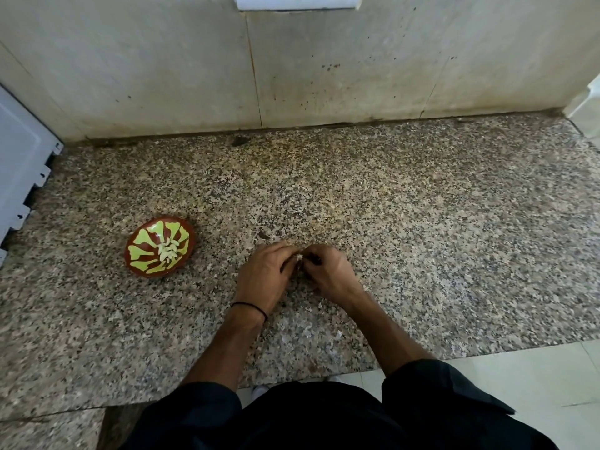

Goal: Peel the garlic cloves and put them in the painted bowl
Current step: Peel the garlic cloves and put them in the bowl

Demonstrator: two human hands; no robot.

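A painted bowl [143,246], red-brown with yellow-green petals, sits on the speckled granite counter [422,222] at the left. Several peeled garlic cloves [168,250] lie in its middle. To its right my left hand [264,274] and my right hand [328,271] meet fingertip to fingertip just above the counter. Between them they pinch a small whitish garlic clove [299,256], mostly hidden by the fingers. A black band circles my left wrist.
Thin garlic skins [337,334] are scattered on the counter near my forearms. A white appliance [22,164] stands at the left edge. The stained wall [292,76] rises behind. The counter's front edge and pale floor tiles [535,378] lie at lower right.
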